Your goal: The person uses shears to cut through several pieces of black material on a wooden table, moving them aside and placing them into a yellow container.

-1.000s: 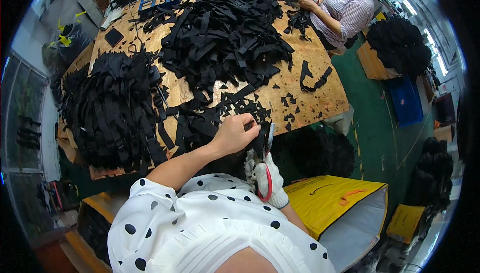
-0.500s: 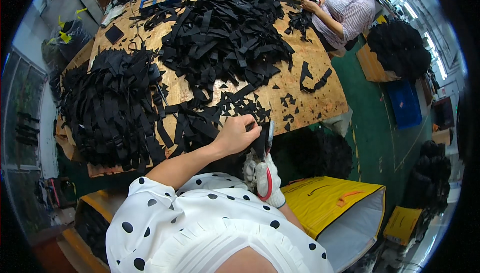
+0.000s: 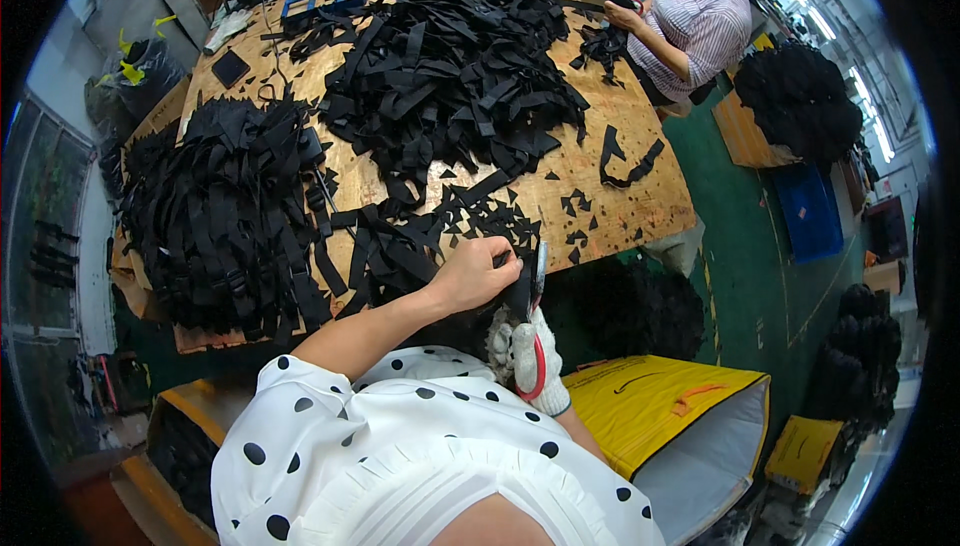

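My bare left hand (image 3: 468, 278) is at the near edge of the table, thumb and fingers pinched on a black webbing strap (image 3: 517, 293). The strap hangs down beside the scissors. In a white knitted glove, my right hand (image 3: 527, 346) grips red-handled scissors (image 3: 541, 271), whose blades point up just right of the strap. Whether the blades touch the strap I cannot tell. Small black triangular offcuts (image 3: 490, 216) lie scattered on the wood beyond my left hand. More loose straps (image 3: 385, 256) lie to the left of it.
A big heap of black straps (image 3: 450, 66) covers the middle of the wooden table (image 3: 640, 221). Another pile (image 3: 215, 216) sits at left. One buckled strap (image 3: 630, 161) lies at right. A yellow bag (image 3: 650, 396) stands open beside my right arm. A co-worker (image 3: 690, 26) handles straps at far right.
My hands, the strap and the scissors stay almost in place. The co-worker's hands have shifted slightly.
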A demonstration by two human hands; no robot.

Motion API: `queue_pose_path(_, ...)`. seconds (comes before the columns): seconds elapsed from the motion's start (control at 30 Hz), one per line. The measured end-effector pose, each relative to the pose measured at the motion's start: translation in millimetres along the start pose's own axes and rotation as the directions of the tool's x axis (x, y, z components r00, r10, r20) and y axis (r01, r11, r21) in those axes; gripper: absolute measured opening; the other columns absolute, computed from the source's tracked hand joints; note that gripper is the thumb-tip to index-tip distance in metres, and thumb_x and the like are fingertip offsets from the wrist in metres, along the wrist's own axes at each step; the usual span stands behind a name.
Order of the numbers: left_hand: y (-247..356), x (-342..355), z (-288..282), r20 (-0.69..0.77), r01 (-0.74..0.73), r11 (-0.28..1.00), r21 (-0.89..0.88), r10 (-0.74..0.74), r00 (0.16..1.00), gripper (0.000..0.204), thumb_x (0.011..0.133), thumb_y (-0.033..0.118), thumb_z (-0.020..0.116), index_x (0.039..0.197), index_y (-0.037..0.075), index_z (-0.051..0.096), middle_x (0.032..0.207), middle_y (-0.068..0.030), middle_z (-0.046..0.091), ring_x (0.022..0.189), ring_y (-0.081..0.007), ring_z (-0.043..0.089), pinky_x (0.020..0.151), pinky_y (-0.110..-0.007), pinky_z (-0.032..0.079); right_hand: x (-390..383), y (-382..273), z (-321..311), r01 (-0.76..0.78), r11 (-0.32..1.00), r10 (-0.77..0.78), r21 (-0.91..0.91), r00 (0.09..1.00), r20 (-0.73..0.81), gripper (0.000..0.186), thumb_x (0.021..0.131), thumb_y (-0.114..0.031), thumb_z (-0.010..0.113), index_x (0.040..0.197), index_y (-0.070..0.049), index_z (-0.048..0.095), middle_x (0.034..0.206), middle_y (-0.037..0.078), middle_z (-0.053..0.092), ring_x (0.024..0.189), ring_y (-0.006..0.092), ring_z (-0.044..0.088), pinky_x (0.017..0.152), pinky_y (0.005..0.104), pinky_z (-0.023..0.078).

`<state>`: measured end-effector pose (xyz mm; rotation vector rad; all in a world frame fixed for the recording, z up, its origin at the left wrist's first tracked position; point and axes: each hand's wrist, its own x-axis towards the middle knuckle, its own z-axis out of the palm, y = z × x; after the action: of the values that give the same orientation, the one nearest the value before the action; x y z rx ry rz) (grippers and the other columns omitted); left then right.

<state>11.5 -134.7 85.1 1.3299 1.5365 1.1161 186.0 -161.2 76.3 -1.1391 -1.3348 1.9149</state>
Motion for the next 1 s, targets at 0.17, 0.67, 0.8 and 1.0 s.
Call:
queue_pose_path(0.17,-1.9,1.3,1.3,-0.015,-0.006,1.0,-0.009,0.006,1.0,0.021,0.079,0.016,0.06,0.075,-0.004,0.059,0.063,-0.0111,0.058,0.059,-0.0141,0.053,0.056,-0.03,0.043,1.0,13.7,-9.2,-0.034,0.999,0.033,0.015,0.999,0.035,0.026,0.09,-0.031,0.051,0.104,-0.008,0.047,0.07,0.0,0.05,0.056,0.0091,0.046,0.049,0.0231,0.039)
queue_pose_path(0.67,0.4,3.2,-5.2,0.026,0.063,0.993,-0.097,-0.061,0.998,0.025,0.079,0.021,0.06,0.072,-0.003,0.057,0.063,-0.011,0.056,0.061,-0.0151,0.052,0.059,-0.03,0.041,12.1,28.4,-25.0,0.376,0.874,-0.371,-0.307,0.925,0.078,0.051,0.093,-0.041,0.041,0.129,-0.004,0.039,0.088,0.007,0.059,0.068,0.0162,0.056,0.061,0.0283,0.046)
queue_pose_path(0.8,-0.5,2.2,-7.9,0.078,0.116,0.978,-0.176,-0.104,0.992,0.025,0.079,0.021,0.06,0.071,-0.002,0.057,0.062,-0.0065,0.054,0.061,-0.0112,0.05,0.058,-0.029,0.041,-0.2,7.5,-14.1,0.204,0.936,-0.181,-0.286,0.978,0.104,0.058,0.091,-0.045,0.042,0.131,-0.003,0.038,0.101,0.013,0.062,0.081,0.0281,0.062,0.069,0.0343,0.048)
queue_pose_path(1.0,5.7,0.5,-8.3,0.105,0.217,0.959,-0.181,-0.201,0.974,0.025,0.079,0.021,0.06,0.07,-0.002,0.058,0.06,-0.0055,0.054,0.059,-0.0102,0.049,0.056,-0.028,0.04,0.4,-2.7,-13.2,0.259,0.767,-0.255,-0.586,0.963,0.092,0.059,0.09,-0.046,0.042,0.13,-0.004,0.038,0.094,0.016,0.064,0.079,0.0342,0.063,0.068,0.0382,0.049)
